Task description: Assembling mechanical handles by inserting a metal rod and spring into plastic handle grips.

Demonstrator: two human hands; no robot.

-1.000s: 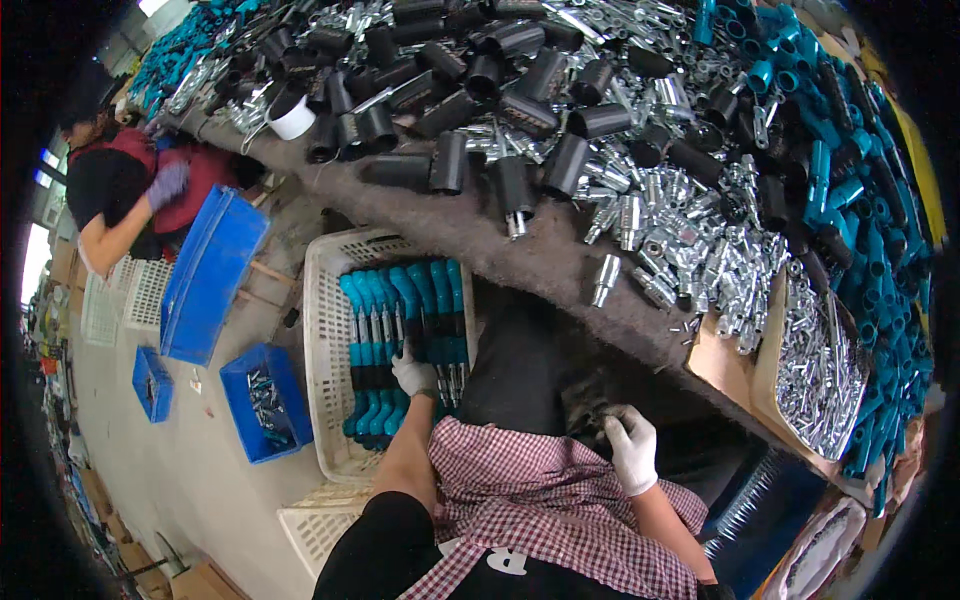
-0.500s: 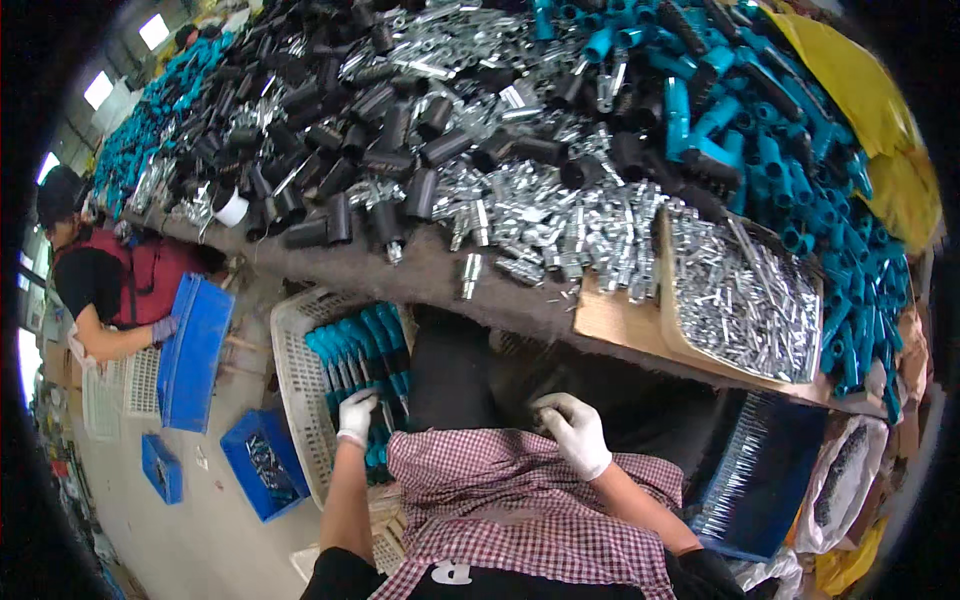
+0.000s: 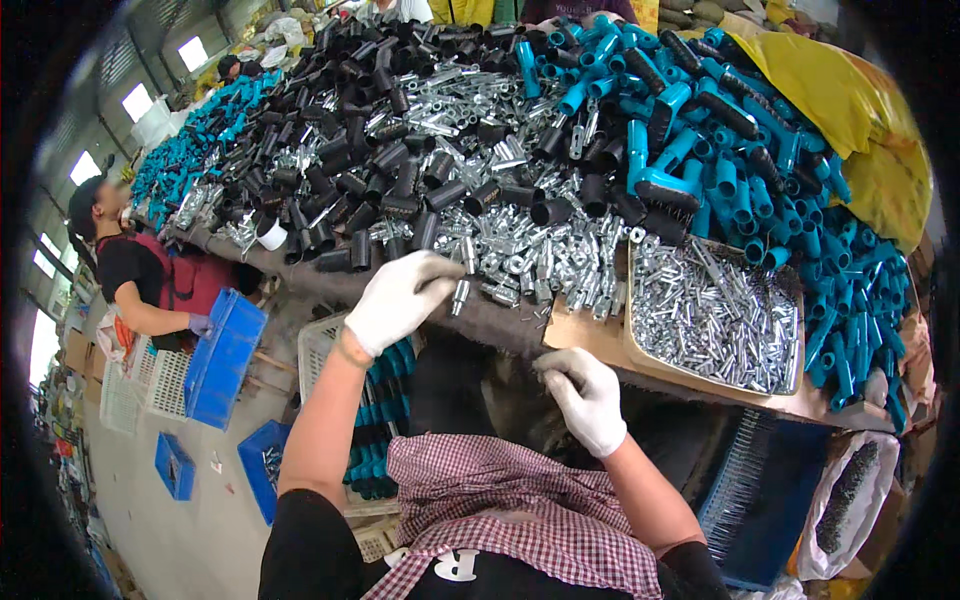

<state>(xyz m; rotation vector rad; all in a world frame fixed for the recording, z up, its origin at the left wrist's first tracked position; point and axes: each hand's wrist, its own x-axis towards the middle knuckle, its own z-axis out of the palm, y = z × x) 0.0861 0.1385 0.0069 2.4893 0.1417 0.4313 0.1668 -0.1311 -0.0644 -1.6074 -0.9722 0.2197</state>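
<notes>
My left hand (image 3: 405, 302), in a white glove, reaches over the near edge of the worktable. Its thumb and fingers are apart, close beside a small stepped metal fitting (image 3: 461, 297) standing at the edge; whether they touch cannot be told. Behind the fitting spreads a heap of similar shiny metal fittings (image 3: 540, 235). My right hand (image 3: 585, 400), also gloved, hovers above my lap with fingers curled and pinched together. What it holds, if anything, is too dark and small to make out.
A tray of small metal pins (image 3: 715, 335) sits on cardboard (image 3: 590, 335). Black sleeves (image 3: 390, 157) and teal handles (image 3: 735, 195) heap the table. Below left, a white crate (image 3: 312, 360) holds teal-handled tools (image 3: 378, 425). A blue bin (image 3: 765, 490) stands right. A co-worker (image 3: 165, 275) holds a blue crate (image 3: 228, 345).
My left hand has left the crate of teal-handled tools and risen to the table edge by the metal fitting. My right hand stays pinched, slightly higher. The view has tilted up.
</notes>
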